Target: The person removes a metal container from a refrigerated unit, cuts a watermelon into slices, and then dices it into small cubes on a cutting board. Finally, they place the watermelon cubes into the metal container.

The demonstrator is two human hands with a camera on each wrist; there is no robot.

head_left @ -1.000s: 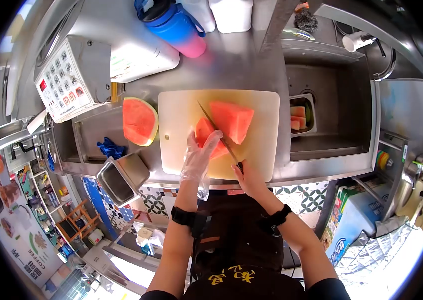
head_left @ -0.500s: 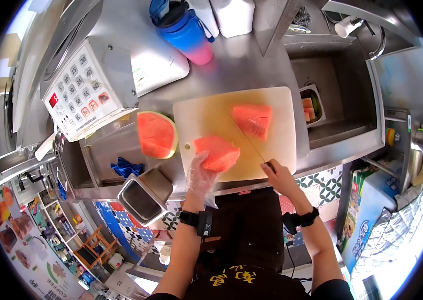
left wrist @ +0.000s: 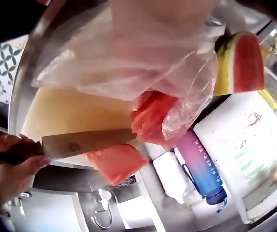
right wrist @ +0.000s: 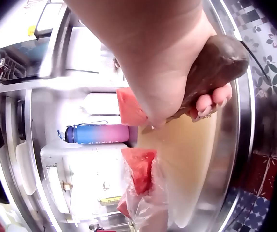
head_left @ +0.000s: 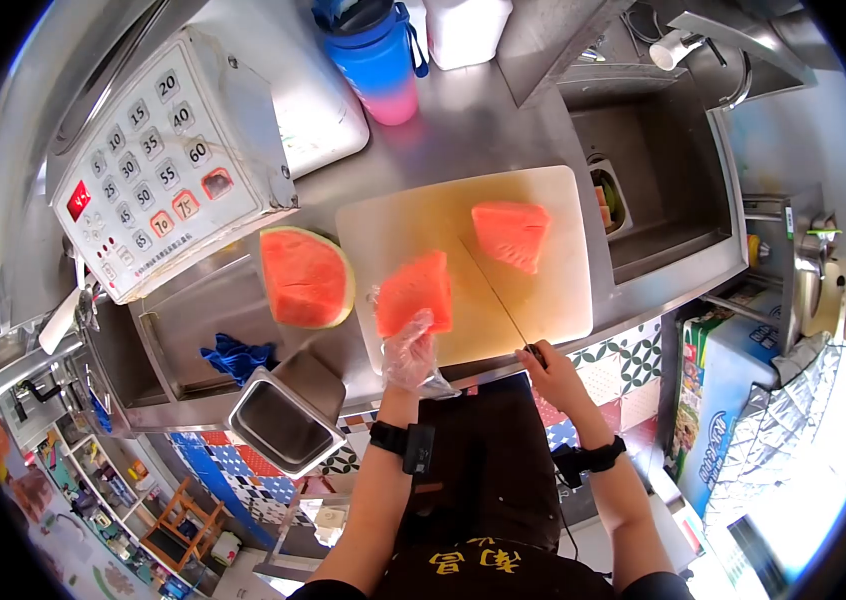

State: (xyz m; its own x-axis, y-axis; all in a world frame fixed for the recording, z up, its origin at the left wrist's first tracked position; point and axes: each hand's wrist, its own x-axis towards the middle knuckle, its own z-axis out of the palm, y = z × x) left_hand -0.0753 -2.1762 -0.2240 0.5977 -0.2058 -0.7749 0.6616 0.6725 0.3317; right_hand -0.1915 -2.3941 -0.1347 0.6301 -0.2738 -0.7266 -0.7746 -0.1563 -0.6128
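A clear plastic glove covers my left hand (head_left: 410, 355), which holds a peeled chunk of watermelon (head_left: 417, 288) at the left side of the pale cutting board (head_left: 553, 290). In the left wrist view the loose glove hides most of the fingers. My bare right hand (head_left: 561, 382) grips the dark handle of a knife (left wrist: 87, 143) at the board's front edge. Its blade slants away to the left, between the held chunk and another peeled watermelon chunk (head_left: 511, 236) at the back right. Left of the board lies a larger watermelon piece with rind (head_left: 303, 280).
An empty metal container (head_left: 288, 425) stands at the front left, near a blue cloth (head_left: 236, 358). A blue-pink bottle (head_left: 383, 75) stands behind the board. The right-hand sink (head_left: 673, 200) holds a tub (head_left: 621, 212) with melon pieces. A button box (head_left: 173, 160) juts in at left.
The left hand has drawn one chunk leftward, away from the other, and its cut face has turned. The knife has come out from between them, and the right hand has shifted right.
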